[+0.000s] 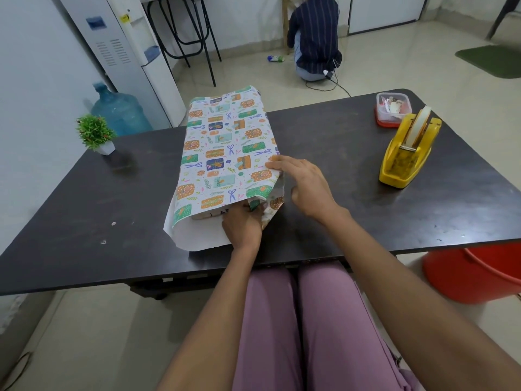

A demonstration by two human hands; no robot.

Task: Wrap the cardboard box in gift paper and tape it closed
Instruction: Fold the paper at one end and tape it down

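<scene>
Patterned gift paper (pixel 222 148) lies folded over the cardboard box on the dark table (pixel 338 176). Only a thin strip of the box (pixel 204 215) shows at the near open end, under the paper. My left hand (pixel 242 227) is at that near end, its fingers tucked under the paper's flap and holding the folded edge. My right hand (pixel 304 184) rests at the paper's right edge, fingertips pressing the top layer down near the fold. A yellow tape dispenser (pixel 408 153) stands to the right, apart from both hands.
A small potted plant (pixel 95 134) stands at the table's left. A plastic container (pixel 393 108) sits behind the dispenser. A red bucket (pixel 473 275) is on the floor at right. Another person (pixel 315 38) crouches on the floor beyond the table.
</scene>
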